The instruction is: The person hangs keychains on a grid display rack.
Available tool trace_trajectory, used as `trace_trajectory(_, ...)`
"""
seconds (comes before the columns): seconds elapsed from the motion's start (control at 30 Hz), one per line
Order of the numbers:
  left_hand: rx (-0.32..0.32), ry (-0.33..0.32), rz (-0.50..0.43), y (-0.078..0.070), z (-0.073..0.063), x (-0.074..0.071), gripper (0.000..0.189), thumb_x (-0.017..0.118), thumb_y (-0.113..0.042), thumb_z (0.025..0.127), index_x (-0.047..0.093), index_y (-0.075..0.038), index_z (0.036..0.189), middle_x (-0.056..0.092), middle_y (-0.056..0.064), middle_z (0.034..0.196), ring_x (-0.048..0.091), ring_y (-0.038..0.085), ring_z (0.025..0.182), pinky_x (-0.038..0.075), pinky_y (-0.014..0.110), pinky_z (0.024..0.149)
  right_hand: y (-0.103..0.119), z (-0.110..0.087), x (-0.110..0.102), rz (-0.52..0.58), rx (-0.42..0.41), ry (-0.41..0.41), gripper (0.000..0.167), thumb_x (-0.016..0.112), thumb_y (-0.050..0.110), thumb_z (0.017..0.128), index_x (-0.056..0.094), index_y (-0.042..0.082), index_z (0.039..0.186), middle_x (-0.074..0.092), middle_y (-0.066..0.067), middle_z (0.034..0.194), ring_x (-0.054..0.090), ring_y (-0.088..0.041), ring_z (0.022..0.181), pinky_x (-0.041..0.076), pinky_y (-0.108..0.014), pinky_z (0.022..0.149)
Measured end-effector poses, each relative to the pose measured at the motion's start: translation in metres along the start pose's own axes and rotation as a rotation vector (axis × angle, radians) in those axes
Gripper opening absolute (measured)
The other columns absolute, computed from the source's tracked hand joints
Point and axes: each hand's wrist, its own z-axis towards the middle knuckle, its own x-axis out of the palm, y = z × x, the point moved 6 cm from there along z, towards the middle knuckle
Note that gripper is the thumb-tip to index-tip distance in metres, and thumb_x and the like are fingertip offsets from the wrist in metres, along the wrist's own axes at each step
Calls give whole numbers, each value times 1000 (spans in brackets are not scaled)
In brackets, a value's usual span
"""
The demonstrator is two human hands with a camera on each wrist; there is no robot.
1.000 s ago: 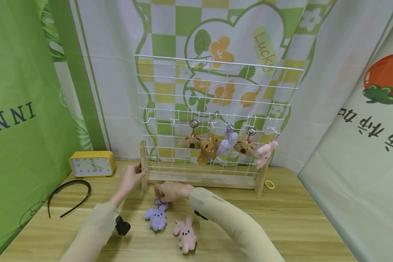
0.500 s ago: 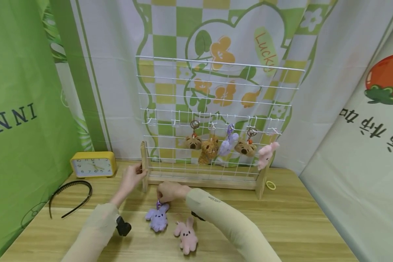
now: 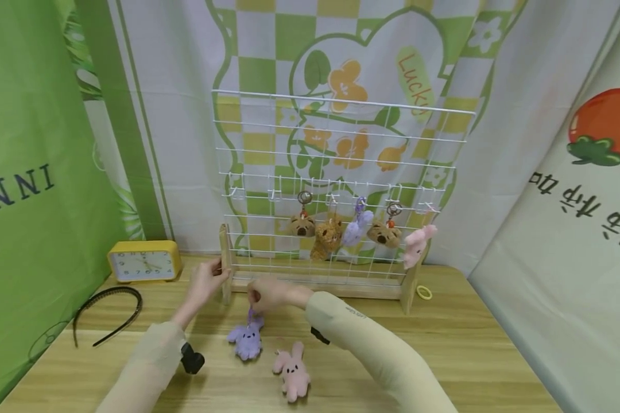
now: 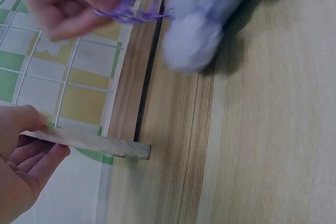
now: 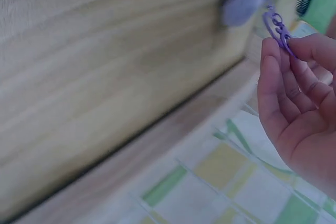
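Note:
My left hand (image 3: 208, 280) grips the wooden upright (image 4: 100, 142) at the left end of a white wire grid rack (image 3: 310, 152), thumb on one side and fingers on the other. The right hand (image 3: 272, 294), in front of the rack's base, pinches the purple ring (image 5: 278, 27) of a purple plush bunny keychain (image 3: 247, 340). That bunny hangs below the fingers, close over the table. A pink plush bunny keychain (image 3: 293, 373) lies nearer to me on the wood. Several plush keychains dangle from the rack's hooks, among them a curly brown bear (image 3: 326, 238) and another purple bunny (image 3: 357, 228).
At the left stand a yellow clock (image 3: 143, 261) and, before it, a black headband (image 3: 134, 315). Two white hooks (image 3: 274, 195) show on the grid's left part. By the right upright lies a yellow ring (image 3: 424, 292). Printed curtains hang close behind the rack.
My right hand has raised the purple ring a little, drawing its chain upward above the bunny. The left hand keeps its grip on the upright.

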Motion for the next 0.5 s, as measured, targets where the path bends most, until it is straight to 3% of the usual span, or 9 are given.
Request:
trace_trajectory(0.37,0,24,0,2,1,0,26,60,1,92,64,15,114,67,36,111,68,47,106,61,49,89,23,-34,-49,-4,-147,-92,5,66,7,92,65,10,88,68,-1,79,51,1,62,42,-9,55)
trace_trajectory(0.5,7,23,1,2,2,0,25,61,2,92,65,15,113,68,35,110,68,46,105,62,49,88,32,-47,-72,-28,-208,-161,4,65,6,92,66,8,89,70,-4,81,52,0,63,42,-9,56)
